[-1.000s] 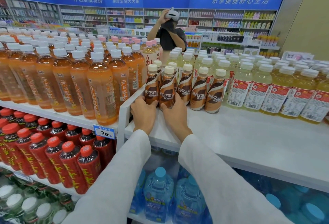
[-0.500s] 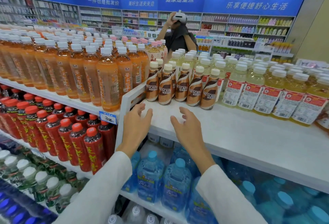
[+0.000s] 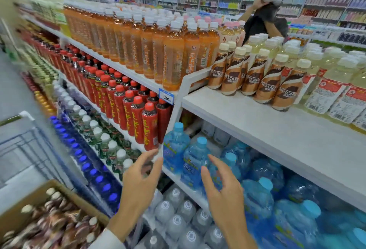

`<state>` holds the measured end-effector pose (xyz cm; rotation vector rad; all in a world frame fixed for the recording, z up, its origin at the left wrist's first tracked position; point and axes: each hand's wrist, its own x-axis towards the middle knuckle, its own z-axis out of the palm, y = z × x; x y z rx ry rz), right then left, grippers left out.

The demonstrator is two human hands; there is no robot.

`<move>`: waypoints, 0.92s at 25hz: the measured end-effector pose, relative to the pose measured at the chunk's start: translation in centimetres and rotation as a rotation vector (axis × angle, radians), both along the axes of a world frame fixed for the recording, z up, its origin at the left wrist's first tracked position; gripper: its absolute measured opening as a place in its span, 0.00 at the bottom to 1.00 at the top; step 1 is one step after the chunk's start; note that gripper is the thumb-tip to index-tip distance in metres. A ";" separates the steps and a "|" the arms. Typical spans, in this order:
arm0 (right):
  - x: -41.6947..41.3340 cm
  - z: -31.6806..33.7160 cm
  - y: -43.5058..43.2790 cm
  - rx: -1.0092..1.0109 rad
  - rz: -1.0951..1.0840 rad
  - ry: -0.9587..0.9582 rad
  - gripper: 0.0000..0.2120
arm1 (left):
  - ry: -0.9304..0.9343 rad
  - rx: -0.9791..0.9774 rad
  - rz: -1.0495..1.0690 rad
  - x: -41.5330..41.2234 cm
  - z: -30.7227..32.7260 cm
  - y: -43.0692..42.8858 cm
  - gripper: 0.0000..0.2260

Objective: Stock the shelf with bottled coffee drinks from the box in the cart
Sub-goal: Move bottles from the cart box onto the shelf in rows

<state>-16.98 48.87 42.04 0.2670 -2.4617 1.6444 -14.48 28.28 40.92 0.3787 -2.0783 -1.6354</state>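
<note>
Both your left hand (image 3: 138, 179) and right hand (image 3: 221, 185) hang empty, fingers loosely spread, while the brown cardboard box (image 3: 59, 185) of cream-capped brown coffee bottles (image 3: 53, 223) sits low to your left, nearer the left hand, caps seemingly upward, well below the white shelf (image 3: 257, 122).

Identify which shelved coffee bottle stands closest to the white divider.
The leftmost coffee bottle, right beside the divider; the others run rightward toward the pale yellow drinks.
</note>
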 end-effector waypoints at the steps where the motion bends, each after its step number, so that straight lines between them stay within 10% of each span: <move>1: 0.7 -1.4 -0.7 -0.011 0.026 -0.046 0.18 | -0.033 0.021 0.042 1.7 -1.4 -0.6 0.12; 10: 6.0 -12.7 -8.5 0.061 0.214 -0.547 0.13 | -0.403 0.185 0.337 14.0 -12.9 -7.1 0.06; 23: 5.8 -19.8 -24.6 0.437 0.576 -0.685 0.16 | -0.703 0.404 0.609 20.1 -24.4 -20.4 0.07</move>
